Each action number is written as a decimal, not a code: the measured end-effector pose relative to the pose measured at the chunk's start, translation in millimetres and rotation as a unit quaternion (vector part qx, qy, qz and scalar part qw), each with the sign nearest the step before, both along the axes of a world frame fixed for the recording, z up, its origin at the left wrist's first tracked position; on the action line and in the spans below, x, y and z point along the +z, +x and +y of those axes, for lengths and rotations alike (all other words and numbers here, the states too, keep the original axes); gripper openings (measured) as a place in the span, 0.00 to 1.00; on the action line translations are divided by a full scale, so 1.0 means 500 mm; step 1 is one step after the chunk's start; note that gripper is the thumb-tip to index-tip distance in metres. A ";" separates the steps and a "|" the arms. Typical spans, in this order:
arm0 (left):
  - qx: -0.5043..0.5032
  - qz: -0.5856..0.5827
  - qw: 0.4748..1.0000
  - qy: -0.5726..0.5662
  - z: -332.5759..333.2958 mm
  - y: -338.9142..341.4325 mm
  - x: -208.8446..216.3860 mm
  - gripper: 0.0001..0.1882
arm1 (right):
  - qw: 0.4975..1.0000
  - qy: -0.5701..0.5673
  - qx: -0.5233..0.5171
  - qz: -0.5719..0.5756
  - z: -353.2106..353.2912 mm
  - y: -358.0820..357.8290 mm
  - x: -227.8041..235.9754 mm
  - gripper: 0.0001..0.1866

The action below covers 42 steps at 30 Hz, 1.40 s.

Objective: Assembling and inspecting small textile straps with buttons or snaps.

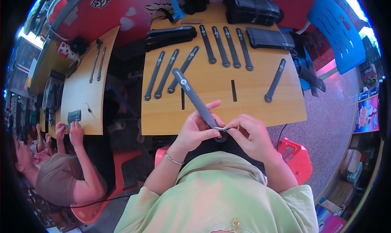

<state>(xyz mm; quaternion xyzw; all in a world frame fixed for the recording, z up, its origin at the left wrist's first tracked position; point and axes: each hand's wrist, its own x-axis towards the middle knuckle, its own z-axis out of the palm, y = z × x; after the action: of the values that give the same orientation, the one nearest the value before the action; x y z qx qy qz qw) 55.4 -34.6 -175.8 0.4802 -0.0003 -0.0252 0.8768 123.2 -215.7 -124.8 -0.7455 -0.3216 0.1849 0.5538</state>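
Observation:
A dark grey strap (194, 99) with white print slants up from my hands, over the near part of the wooden table. My left hand (199, 125) is closed on its lower part, the thumb pressed against it from below. The fingertips of my right hand (249, 136) pinch the strap's near end, where a pale edge shows. A dark rounded end hangs just below the fingers, partly hidden. Similar straps, each with a ring at one end, lie apart on the table: three at the left (165, 73), several at the far middle (222, 46), and a single strap (275, 80) at the right.
Bundles of black straps (171, 37) and a plastic-wrapped stack (254, 9) lie at the table's (260, 115) far side. A blue fan (173, 3) stands at the back. A blue chair (338, 33) is at right. At a left-hand table (87, 106) a co-worker (61, 176) handles something small.

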 end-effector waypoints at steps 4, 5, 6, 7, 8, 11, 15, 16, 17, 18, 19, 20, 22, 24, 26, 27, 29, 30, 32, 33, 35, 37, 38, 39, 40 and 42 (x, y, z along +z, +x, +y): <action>-0.021 0.013 0.995 0.102 0.009 0.005 0.010 0.31 | 1.000 -0.009 -0.014 -0.007 -0.006 0.003 0.002 0.04; -0.012 0.014 0.993 0.119 0.009 0.003 0.009 0.25 | 1.000 -0.004 -0.009 -0.017 -0.007 0.005 0.001 0.04; -0.003 0.014 0.991 0.136 0.007 0.001 0.007 0.19 | 1.000 0.000 -0.003 -0.026 -0.008 0.006 -0.002 0.05; -0.006 0.012 0.991 0.137 0.006 0.001 -0.001 0.19 | 1.000 0.000 -0.007 -0.028 -0.008 0.008 -0.007 0.05; 0.005 -0.002 0.992 0.126 0.006 0.000 -0.015 0.14 | 0.997 0.008 0.026 -0.067 -0.008 0.011 -0.016 0.06; 0.016 0.026 0.995 0.091 -0.002 0.001 -0.003 0.09 | 0.990 -0.016 0.068 -0.119 -0.018 0.026 -0.018 0.07; 0.083 0.087 0.990 0.068 0.007 0.002 0.002 0.13 | 0.977 -0.098 0.075 -0.171 -0.060 0.084 -0.021 0.08; 0.081 0.086 0.991 0.069 0.014 0.001 0.001 0.13 | 0.977 -0.100 0.039 -0.185 -0.070 0.101 -0.021 0.08; 0.088 0.087 0.990 0.067 0.023 -0.003 -0.001 0.14 | 0.977 -0.100 0.037 -0.184 -0.081 0.118 -0.025 0.08; 0.094 0.087 0.990 0.065 0.029 -0.006 -0.003 0.15 | 0.970 -0.134 -0.021 -0.202 -0.095 0.136 -0.032 0.06; 0.091 0.085 0.990 0.063 0.031 -0.006 0.000 0.15 | 0.957 -0.170 -0.079 -0.221 -0.111 0.154 -0.035 0.05; 0.088 0.085 0.990 0.076 0.030 -0.005 0.004 0.18 | 0.956 -0.172 -0.084 -0.221 -0.131 0.171 -0.044 0.05; 0.081 0.084 0.989 0.088 0.026 -0.001 0.010 0.21 | 0.923 -0.193 -0.182 -0.278 -0.172 0.201 -0.069 0.04; 0.074 0.088 0.988 0.098 0.023 0.001 0.012 0.26 | 0.893 -0.226 -0.198 -0.335 -0.210 0.222 -0.091 0.04; 0.073 0.089 0.988 0.100 0.018 0.004 0.014 0.27 | 0.858 -0.258 -0.210 -0.390 -0.235 0.232 -0.116 0.04; 0.073 0.089 0.988 0.102 0.015 0.007 0.015 0.28 | 0.854 -0.264 -0.211 -0.395 -0.243 0.235 -0.130 0.04; 0.058 0.086 0.988 0.116 0.010 0.012 0.022 0.28 | 0.850 -0.271 -0.212 -0.399 -0.252 0.241 -0.158 0.04; 0.044 0.081 0.987 0.130 0.008 0.014 0.024 0.28 | 0.862 -0.248 -0.210 -0.388 -0.254 0.245 -0.171 0.04; 0.037 0.073 0.987 0.139 0.003 0.017 0.024 0.28 | 0.874 -0.225 -0.208 -0.377 -0.256 0.248 -0.187 0.04; 0.031 0.063 0.986 0.148 0.000 0.019 0.024 0.28 | 0.879 -0.211 -0.214 -0.371 -0.258 0.249 -0.191 0.05; 0.027 0.064 0.987 0.146 -0.003 0.020 0.028 0.28 | 0.884 -0.196 -0.219 -0.364 -0.255 0.248 -0.197 0.07; 0.025 0.063 0.987 0.145 -0.005 0.019 0.030 0.28 | 0.904 -0.162 -0.235 -0.318 -0.247 0.245 -0.194 0.11; 0.013 0.054 0.990 0.127 -0.005 0.018 0.030 0.26 | 0.905 -0.160 -0.233 -0.318 -0.239 0.239 -0.187 0.11; 0.002 0.044 0.993 0.108 -0.006 0.018 0.031 0.25 | 0.904 -0.125 -0.223 -0.343 -0.229 0.228 -0.174 0.14; 0.008 0.045 0.993 0.109 -0.007 0.017 0.031 0.25 | 0.902 -0.088 -0.210 -0.366 -0.208 0.211 -0.157 0.17; -0.022 0.040 0.990 0.136 -0.013 0.022 0.030 0.21 | 0.917 -0.036 -0.155 -0.367 -0.149 0.162 -0.112 0.24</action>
<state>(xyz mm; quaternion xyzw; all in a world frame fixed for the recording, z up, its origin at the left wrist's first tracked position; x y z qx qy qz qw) 66.5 -41.4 -160.9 0.5931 0.0280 -0.0635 0.8021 204.2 -290.2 -180.7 -0.8207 -0.3757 -0.1780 0.3919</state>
